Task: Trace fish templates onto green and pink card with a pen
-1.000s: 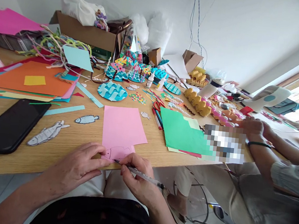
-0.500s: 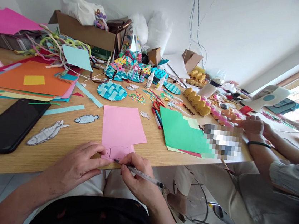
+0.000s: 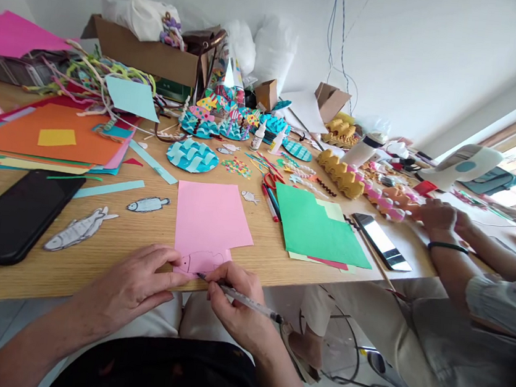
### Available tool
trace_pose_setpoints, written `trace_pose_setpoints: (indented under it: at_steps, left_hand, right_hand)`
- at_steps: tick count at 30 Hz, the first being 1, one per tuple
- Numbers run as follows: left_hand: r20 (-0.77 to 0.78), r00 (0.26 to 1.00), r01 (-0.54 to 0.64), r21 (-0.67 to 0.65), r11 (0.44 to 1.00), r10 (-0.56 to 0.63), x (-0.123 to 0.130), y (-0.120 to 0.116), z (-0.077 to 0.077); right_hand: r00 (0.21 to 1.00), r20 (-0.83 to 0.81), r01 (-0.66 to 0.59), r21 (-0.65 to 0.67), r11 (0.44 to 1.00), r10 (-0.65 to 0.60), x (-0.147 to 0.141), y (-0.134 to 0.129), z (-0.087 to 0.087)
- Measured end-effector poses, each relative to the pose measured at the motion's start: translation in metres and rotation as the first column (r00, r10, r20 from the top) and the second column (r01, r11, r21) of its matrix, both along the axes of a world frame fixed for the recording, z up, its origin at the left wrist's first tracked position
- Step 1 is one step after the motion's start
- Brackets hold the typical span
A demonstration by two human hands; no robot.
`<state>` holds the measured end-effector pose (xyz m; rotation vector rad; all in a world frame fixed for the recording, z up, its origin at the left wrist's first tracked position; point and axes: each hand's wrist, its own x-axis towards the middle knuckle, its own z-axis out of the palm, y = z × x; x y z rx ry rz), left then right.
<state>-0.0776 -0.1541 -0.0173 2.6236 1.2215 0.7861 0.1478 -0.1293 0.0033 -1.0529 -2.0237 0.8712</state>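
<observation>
Pink paper [image 3: 213, 216] lies at the table's front edge, with a fish outline drawn on its narrower lower part. My left hand [image 3: 136, 282] rests beside the drawing, fingers spread, with fingertips pressing the paper's lower left edge. A clear-barrelled pen [image 3: 249, 304] is pinched in my right hand [image 3: 238, 303], its tip touching the paper under the fish's belly. Left of the paper lie a pale blue fish cutout [image 3: 148, 204] and a larger white fish cutout [image 3: 80, 230]. Another small fish cutout [image 3: 250, 197] lies past the paper's right edge.
A black phone [image 3: 13, 215] lies at left, near stacked orange paper [image 3: 49, 142]. Green sheets [image 3: 323, 229], markers [image 3: 270, 201] and another phone [image 3: 383, 242] are to the right. Woven blue paper shapes [image 3: 192, 155] and glue bottles [image 3: 258, 136] stand behind. A co-worker's hands [image 3: 441, 217] work at right.
The pen tip has shifted slightly left along the fish's lower line. My left hand stays on the paper. The view has tilted very slightly.
</observation>
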Motion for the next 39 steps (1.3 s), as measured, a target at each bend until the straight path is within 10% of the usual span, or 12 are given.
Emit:
trace_pose_setpoints:
  at_steps: [39]
  left_hand:
    - [-0.016, 1.000, 0.004, -0.016, 1.000, -0.005, -0.0002, 0.0010, 0.0002]
  right_hand:
    - [1.000, -0.016, -0.006, -0.008, 1.000, 0.006, 0.0000, 0.0010, 0.0025]
